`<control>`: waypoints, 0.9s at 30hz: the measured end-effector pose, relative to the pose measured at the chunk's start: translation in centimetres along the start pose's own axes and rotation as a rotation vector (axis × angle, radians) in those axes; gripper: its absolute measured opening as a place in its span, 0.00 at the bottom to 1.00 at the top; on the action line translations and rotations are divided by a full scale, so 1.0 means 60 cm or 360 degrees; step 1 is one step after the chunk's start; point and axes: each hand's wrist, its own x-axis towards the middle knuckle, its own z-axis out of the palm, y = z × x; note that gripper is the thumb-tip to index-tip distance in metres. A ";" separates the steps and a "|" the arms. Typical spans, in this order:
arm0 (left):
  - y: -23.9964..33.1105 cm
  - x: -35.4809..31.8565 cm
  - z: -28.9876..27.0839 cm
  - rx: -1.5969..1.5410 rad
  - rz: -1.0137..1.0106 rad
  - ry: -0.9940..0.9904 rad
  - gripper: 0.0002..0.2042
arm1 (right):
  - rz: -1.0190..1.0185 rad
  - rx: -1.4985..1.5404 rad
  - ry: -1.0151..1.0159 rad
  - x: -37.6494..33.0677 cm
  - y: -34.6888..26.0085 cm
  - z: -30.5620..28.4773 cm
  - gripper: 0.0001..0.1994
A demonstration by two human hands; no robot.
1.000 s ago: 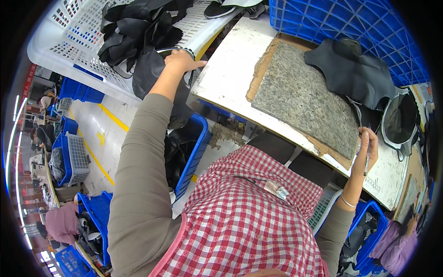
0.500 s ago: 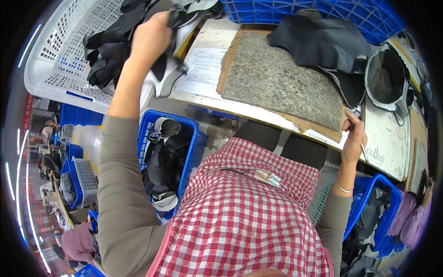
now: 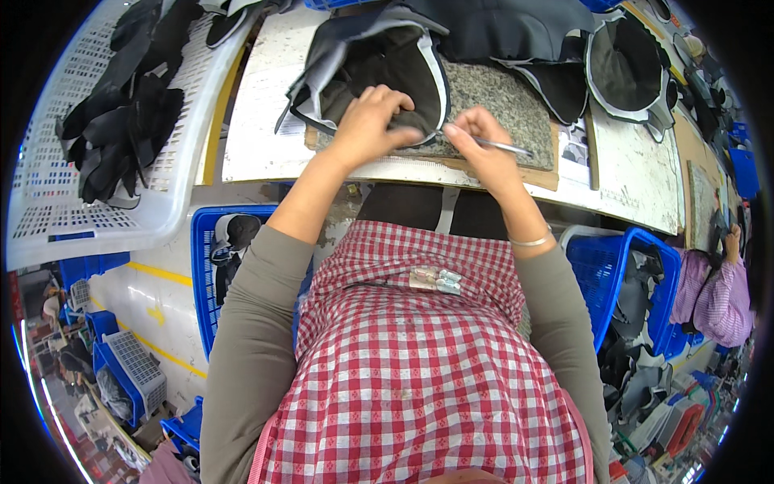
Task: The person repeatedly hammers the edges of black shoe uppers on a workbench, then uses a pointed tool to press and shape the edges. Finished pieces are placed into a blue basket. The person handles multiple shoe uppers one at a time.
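Observation:
A black shoe upper [image 3: 438,77] with a pale edge and dark lining lies open on the grey speckled board [image 3: 516,101] before me. My left hand [image 3: 375,125] rests on its lining near the front edge, thumb apart from the fingers. At the right of that edge, my right hand [image 3: 486,145] pinches a slim silver pen-like tool [image 3: 512,148], which lies across the fingers. Its working tip is hidden by the fingers. Beyond the board, more black uppers [image 3: 516,28] are piled, one standing with its opening [image 3: 629,68] toward me.
A white perforated basket [image 3: 181,145] with black pieces stands at the left of the white table [image 3: 258,153]. Blue crates [image 3: 201,282] with dark pieces are below on both sides, including the right crate [image 3: 601,270]. Another person's lilac sleeve [image 3: 717,298] shows far right.
My left hand has come from the white basket to the board, and an upper now lies there. My right hand moved from the board's right side to that upper's edge, keeping the tool.

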 end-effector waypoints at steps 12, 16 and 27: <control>0.035 0.021 0.035 0.0543 -0.0077 0.0169 0.19 | 0.0113 0.0314 0.0368 0.022 0.027 0.010 0.11; 0.031 0.031 0.031 0.0575 -0.0164 0.0089 0.13 | 0.0022 0.0027 0.0291 0.032 0.027 0.017 0.11; 0.008 0.029 0.025 0.0441 -0.0235 0.0057 0.13 | -0.0173 -0.0598 0.0237 0.038 0.056 0.024 0.13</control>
